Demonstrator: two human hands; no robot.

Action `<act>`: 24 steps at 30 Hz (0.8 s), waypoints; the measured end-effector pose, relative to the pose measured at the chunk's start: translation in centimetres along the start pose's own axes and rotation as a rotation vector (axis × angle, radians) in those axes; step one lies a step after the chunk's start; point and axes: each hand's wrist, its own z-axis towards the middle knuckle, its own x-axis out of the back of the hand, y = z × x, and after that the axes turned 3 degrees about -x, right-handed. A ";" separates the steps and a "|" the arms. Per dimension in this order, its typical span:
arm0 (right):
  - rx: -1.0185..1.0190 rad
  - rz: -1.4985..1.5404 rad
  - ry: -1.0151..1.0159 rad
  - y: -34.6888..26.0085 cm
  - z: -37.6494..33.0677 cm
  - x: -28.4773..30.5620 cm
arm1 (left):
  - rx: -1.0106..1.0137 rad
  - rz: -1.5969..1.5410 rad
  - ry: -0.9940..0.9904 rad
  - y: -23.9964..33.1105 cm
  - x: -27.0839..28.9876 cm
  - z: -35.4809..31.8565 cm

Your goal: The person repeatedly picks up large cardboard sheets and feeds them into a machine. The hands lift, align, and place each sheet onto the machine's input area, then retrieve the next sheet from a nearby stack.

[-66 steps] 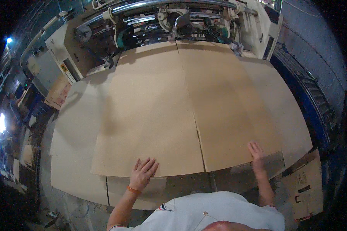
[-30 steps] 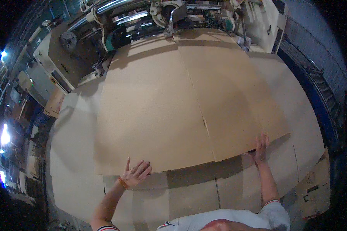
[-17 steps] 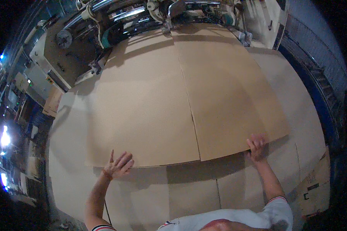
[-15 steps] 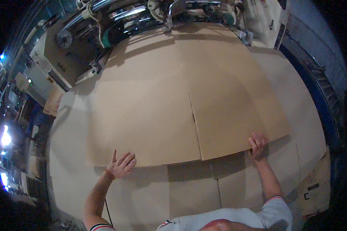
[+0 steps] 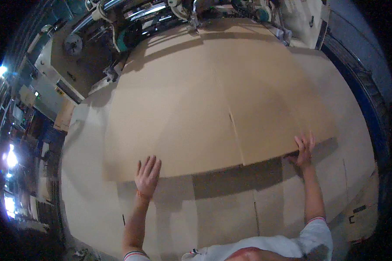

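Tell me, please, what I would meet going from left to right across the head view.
Bright lights → grey disc on the machine → left hand → cardboard seam → right hand → blue frame.

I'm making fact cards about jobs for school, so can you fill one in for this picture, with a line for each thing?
Left hand: left hand, fingers laid on top at the near edge of the tan cardboard sheet
Right hand: right hand, at the same edge further right, fingers over the top; grip strength cannot be told
Wrist: orange band on the left one
Underneath: paler cardboard, showing on both sides
Far end: a machine with metal rollers
Clothes: white shirt
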 end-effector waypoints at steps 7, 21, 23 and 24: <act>0.105 -0.012 0.016 5.0 6.0 -3.9 | 0.003 0.000 0.023 -2.5 -4.9 3.6; 0.086 0.001 0.112 8.1 14.0 -14.0 | -0.075 0.025 0.074 -9.7 -12.9 12.2; 0.059 -0.026 0.065 8.6 15.3 -15.4 | -0.080 0.014 0.056 -11.3 -14.6 13.1; 0.045 -0.057 0.039 8.5 16.5 -16.4 | -0.037 0.012 0.043 -12.1 -15.4 13.9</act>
